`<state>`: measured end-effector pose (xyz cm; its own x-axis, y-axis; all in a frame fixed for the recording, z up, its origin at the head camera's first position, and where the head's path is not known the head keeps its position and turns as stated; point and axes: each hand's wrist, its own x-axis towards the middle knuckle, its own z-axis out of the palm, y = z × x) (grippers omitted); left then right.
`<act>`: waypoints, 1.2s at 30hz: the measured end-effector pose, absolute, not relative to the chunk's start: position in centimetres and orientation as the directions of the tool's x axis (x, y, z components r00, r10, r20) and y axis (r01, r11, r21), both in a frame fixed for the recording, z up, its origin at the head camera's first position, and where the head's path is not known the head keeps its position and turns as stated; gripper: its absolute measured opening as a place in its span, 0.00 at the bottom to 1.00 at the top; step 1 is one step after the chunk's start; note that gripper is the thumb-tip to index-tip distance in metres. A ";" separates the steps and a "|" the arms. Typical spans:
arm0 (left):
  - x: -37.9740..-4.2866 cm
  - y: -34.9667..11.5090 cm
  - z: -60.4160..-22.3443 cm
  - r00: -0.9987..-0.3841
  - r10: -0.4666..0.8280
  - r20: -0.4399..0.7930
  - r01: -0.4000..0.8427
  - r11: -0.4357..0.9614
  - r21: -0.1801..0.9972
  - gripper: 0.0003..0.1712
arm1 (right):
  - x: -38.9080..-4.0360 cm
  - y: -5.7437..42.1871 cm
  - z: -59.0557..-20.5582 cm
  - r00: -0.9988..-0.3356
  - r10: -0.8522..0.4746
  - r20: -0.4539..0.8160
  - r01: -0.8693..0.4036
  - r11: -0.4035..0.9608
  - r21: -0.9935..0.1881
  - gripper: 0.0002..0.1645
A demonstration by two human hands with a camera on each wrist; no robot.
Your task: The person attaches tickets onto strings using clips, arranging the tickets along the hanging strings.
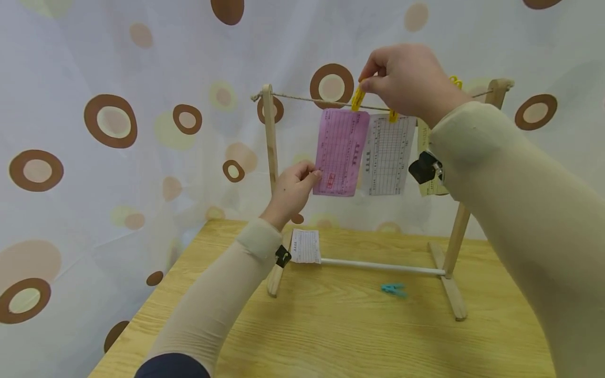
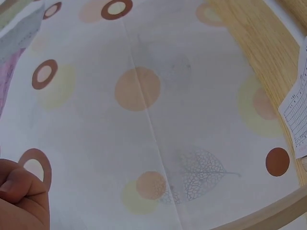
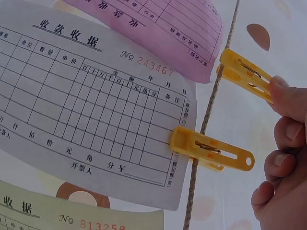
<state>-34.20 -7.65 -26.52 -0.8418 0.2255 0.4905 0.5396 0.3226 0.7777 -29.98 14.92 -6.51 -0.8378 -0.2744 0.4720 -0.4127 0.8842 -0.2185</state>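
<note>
My right hand [image 1: 406, 79] pinches a yellow clothespin [image 1: 357, 98] by its handle end. The clothespin's tip is at the rope [image 3: 211, 103] and overlaps the upper right corner of a pink receipt [image 1: 341, 152] in the head view. At that receipt's lower left edge, my left hand [image 1: 293, 189] pinches the paper between thumb and fingers. Beside it a white receipt [image 1: 387, 157] hangs from the rope by another yellow clothespin [image 3: 211, 148]. Farther right hangs a pale yellow receipt [image 1: 427, 186], partly hidden by my right arm.
The rope runs between two wooden posts [image 1: 456, 241] joined low down by a white rod [image 1: 378, 266]. A small white receipt [image 1: 305, 247] lies by the left post's foot. On the wooden table [image 1: 331, 325] lies a blue clothespin [image 1: 394, 289]. A patterned cloth [image 1: 156, 68] hangs behind.
</note>
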 end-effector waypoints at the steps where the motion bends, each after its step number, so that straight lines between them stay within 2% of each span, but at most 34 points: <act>1: -34.2 -7.6 -26.4 -0.844 0.225 0.486 0.535 0.324 0.780 0.12 | -30.1 14.8 -6.4 -0.842 -0.272 0.465 -0.408 0.886 -0.219 0.17; 8: -34.1 -7.4 -26.3 -0.850 0.226 0.475 0.526 0.338 0.780 0.11 | -30.4 14.4 -6.6 -0.866 -0.262 0.426 -0.377 0.902 -0.210 0.15; 13: -34.0 -7.3 -26.2 -0.855 0.234 0.464 0.519 0.356 0.777 0.11 | -30.3 14.6 -6.8 -0.870 -0.282 0.405 -0.376 0.910 -0.174 0.19; 20: -33.9 -7.4 -26.4 -0.851 0.261 0.455 0.524 0.380 0.763 0.12 | -30.0 14.8 -7.1 -0.838 -0.340 0.426 -0.394 0.918 -0.043 0.25; 31: -33.9 -7.5 -26.7 -0.835 0.257 0.487 0.550 0.374 0.747 0.12 | -29.5 15.1 -8.0 -0.797 -0.357 0.487 -0.402 0.916 0.012 0.29; 36: -33.7 -7.7 -26.9 -0.831 0.272 0.484 0.555 0.367 0.747 0.13 | -28.9 15.4 -8.9 -0.744 -0.347 0.571 -0.411 0.911 0.017 0.28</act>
<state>-33.74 -7.68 -26.88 -0.8313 0.2724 0.4844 0.5552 0.3668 0.7465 -28.86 15.45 -8.86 -0.7444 -0.3468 0.5706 -0.4115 0.9113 0.0170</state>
